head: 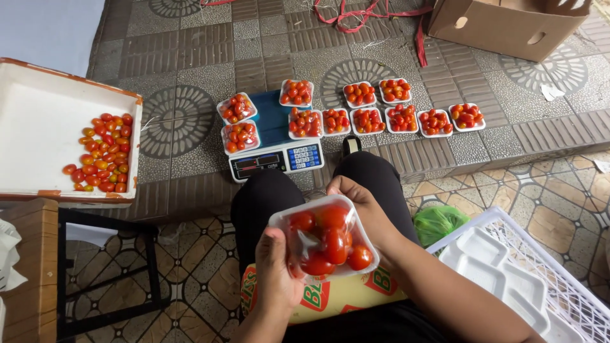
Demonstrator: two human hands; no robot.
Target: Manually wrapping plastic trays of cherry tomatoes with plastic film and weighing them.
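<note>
Both my hands hold one small white tray of red cherry tomatoes (pixel 324 238), covered in clear film, above my lap. My left hand (pixel 276 273) grips its near left side with the thumb on top. My right hand (pixel 362 206) cups its far right edge. A yellow roll with red and green print (pixel 337 295) lies across my thighs under the tray.
A blue weighing scale (pixel 273 136) with two filled trays stands on the floor ahead, with several more filled trays (pixel 400 117) beside it. Loose tomatoes lie in a white foam box (pixel 38 127) at left. Empty trays sit in a white crate (pixel 508 267) at right; a cardboard box (pixel 508 25) stands far right.
</note>
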